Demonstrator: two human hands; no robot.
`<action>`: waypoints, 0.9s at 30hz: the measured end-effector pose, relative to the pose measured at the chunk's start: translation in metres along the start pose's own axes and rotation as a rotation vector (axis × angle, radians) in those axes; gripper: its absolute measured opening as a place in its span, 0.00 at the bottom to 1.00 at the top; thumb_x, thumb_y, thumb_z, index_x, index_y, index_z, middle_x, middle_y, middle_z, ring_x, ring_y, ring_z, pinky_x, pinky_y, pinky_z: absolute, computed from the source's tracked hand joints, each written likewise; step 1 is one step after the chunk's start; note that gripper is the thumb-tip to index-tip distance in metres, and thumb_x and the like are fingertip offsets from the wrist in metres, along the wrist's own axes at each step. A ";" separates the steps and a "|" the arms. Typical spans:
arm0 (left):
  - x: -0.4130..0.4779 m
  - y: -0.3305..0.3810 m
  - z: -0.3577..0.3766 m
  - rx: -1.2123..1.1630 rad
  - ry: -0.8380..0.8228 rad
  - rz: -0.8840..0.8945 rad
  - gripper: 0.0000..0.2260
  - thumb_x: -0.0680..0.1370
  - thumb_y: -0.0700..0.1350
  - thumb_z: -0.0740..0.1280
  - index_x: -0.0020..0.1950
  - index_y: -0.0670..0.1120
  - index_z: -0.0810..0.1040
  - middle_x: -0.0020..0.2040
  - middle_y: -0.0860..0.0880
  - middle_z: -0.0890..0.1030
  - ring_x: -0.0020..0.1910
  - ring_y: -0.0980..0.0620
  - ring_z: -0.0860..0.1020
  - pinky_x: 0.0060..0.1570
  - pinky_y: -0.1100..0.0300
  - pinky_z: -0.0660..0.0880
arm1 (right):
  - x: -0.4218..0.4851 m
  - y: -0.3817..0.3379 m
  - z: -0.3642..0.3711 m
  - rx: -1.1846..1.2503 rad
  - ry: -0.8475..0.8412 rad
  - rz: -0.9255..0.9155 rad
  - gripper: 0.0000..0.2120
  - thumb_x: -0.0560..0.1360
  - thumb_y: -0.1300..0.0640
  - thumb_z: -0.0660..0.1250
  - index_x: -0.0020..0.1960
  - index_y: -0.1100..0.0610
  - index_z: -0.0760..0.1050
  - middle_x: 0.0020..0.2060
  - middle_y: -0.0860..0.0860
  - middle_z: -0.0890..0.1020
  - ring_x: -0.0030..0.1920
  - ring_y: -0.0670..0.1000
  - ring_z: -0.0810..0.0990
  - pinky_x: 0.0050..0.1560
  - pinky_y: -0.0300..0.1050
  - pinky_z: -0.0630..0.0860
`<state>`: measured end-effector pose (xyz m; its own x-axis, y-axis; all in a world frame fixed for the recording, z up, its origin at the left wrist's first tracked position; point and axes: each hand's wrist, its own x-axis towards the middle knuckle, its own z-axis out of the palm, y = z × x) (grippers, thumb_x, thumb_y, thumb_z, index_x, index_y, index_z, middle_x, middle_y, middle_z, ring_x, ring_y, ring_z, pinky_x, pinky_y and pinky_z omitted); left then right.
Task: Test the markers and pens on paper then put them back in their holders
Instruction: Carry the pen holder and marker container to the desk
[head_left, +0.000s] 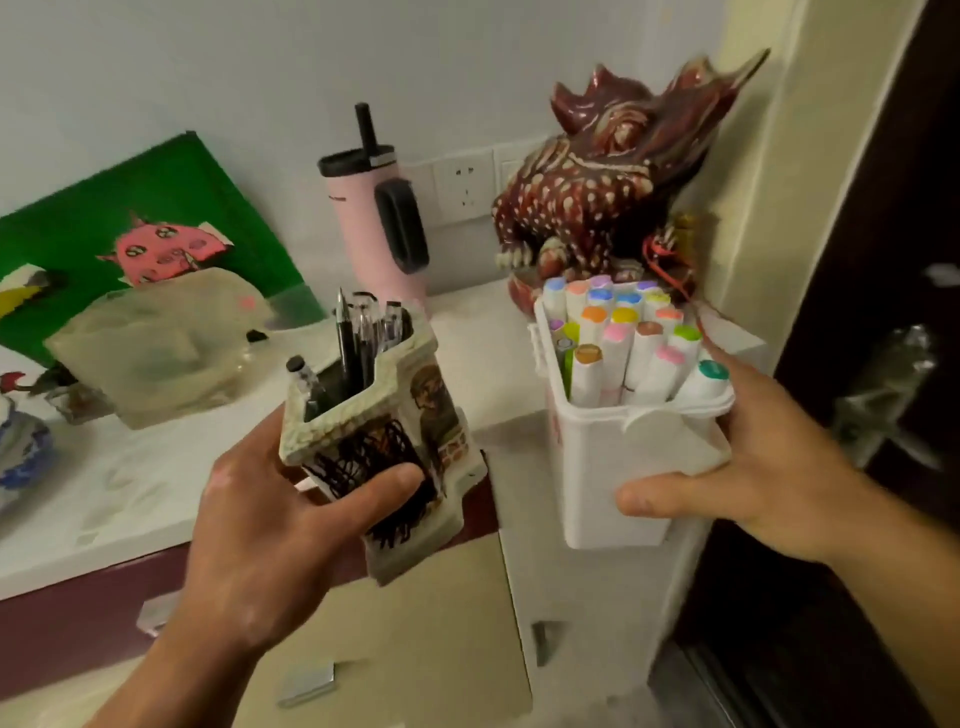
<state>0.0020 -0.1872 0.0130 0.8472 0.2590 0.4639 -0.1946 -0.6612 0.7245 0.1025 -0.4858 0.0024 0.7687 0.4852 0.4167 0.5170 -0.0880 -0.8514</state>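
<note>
The pen holder (415, 431) is cream, printed with a brown figure, red-brown brickwork and tangled black scribble; its pens (358, 338) are black or clear; the marker box (639, 467) is plain white; the markers (623, 353) have white barrels and caps of orange, pink, blue, yellow, green, teal and tan; the figurine (587, 197) is dark red with cream spots; the tumbler (358, 218) is pink with black lid and handle; the painting (218, 208) is green with a pink creature
</note>
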 end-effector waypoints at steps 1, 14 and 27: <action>-0.005 0.002 0.011 -0.027 -0.041 0.016 0.23 0.58 0.65 0.79 0.50 0.68 0.78 0.43 0.68 0.84 0.41 0.66 0.83 0.30 0.73 0.76 | -0.019 0.001 -0.003 -0.003 0.033 0.026 0.46 0.59 0.47 0.84 0.73 0.42 0.69 0.63 0.40 0.81 0.62 0.42 0.81 0.53 0.31 0.78; -0.067 -0.039 0.088 -0.250 -0.686 0.230 0.26 0.58 0.59 0.76 0.55 0.59 0.78 0.43 0.77 0.79 0.44 0.77 0.77 0.38 0.83 0.68 | -0.247 -0.029 0.110 -0.135 0.697 0.436 0.53 0.62 0.53 0.85 0.80 0.48 0.60 0.69 0.37 0.77 0.67 0.38 0.76 0.59 0.28 0.74; -0.282 -0.022 0.101 -0.317 -1.364 0.542 0.30 0.62 0.48 0.83 0.62 0.56 0.79 0.46 0.65 0.82 0.46 0.73 0.79 0.40 0.82 0.70 | -0.493 -0.154 0.362 -0.260 1.449 0.851 0.49 0.62 0.44 0.83 0.76 0.36 0.60 0.67 0.37 0.77 0.66 0.42 0.77 0.57 0.33 0.79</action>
<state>-0.1828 -0.3171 -0.1852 0.4019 -0.9155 0.0159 -0.5721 -0.2375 0.7851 -0.4923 -0.3970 -0.1873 0.4517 -0.8911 -0.0433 -0.2618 -0.0860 -0.9613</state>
